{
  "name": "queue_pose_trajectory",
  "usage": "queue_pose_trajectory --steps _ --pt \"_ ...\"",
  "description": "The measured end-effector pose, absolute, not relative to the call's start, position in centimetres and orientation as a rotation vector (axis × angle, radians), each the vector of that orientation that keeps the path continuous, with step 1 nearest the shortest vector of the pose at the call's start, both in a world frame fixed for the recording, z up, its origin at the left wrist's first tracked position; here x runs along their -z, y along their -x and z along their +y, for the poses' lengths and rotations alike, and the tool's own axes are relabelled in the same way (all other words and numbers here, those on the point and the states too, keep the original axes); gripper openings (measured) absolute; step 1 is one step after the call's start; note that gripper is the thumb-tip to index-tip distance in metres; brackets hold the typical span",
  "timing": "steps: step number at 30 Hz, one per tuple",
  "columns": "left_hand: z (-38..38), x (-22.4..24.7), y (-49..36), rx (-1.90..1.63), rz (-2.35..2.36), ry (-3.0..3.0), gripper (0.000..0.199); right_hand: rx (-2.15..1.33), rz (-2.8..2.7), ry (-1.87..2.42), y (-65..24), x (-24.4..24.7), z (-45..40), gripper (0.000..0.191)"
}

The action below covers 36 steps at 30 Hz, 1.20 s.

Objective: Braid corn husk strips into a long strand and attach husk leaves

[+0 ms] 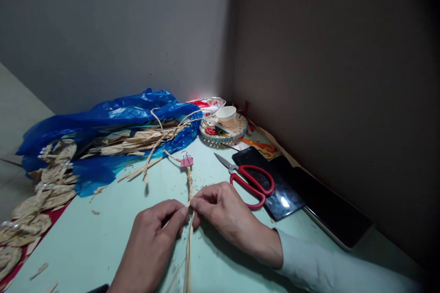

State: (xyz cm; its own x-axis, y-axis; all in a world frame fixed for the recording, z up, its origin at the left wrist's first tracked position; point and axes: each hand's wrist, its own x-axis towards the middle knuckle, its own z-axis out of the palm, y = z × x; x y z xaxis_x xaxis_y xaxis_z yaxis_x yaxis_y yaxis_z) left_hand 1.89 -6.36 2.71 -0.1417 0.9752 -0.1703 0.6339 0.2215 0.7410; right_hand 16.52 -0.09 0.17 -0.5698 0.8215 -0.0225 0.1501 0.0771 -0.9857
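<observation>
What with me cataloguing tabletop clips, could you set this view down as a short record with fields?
Left hand: pinching the pale strand
Right hand: pinching the same strand, close beside the left
Strand: braided beyond the hands, unbraided on the near side
Clip: pink, on the braid's far end
Scissors: red-handled, right of the strand, partly over a dark flat device
Bag: blue plastic, far left, dry strips showing
Basket: round, at the back, white cup inside
</observation>
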Motion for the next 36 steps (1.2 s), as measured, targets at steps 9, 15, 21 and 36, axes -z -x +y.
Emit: queue_pose_trajectory --steps 9,15,21,36 --pt "-5.3 -2.2 -0.8 -0.733 1.518 -1.180 0.034 -1.584 -1.764 0.906 -16.6 -0.4 0.1 0.030" --pt "-5.0 -2.1 -1.8 -0.862 1.435 -1.119 0.028 -1.545 -1.815 0.885 -16.6 -0.1 0.2 0.029" --pt "-4.7 -1.1 -1.6 -0.867 1.424 -1.037 0.023 -1.546 -1.872 0.857 -16.8 0.1 0.3 0.029" --pt "-4.6 -0.8 -1.5 -0.920 1.546 -0.799 0.027 -1.361 -2.144 0.946 -17.6 -1.2 -0.1 0.029"
